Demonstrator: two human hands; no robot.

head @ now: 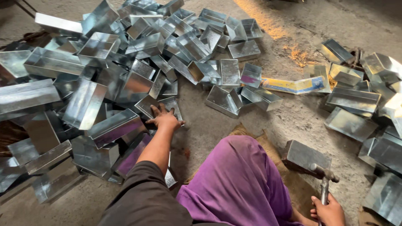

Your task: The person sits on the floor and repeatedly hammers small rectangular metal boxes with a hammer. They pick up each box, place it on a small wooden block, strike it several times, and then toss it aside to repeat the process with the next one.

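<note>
Steel-headed, a hammer is gripped by its handle in the closed right hand at the lower right of the frame. Further up, left of centre, the left hand is laid open, fingers spread, on a shiny metal tray at the edge of the heap of trays filling the upper left.

Bare floor between tray piles
</note>
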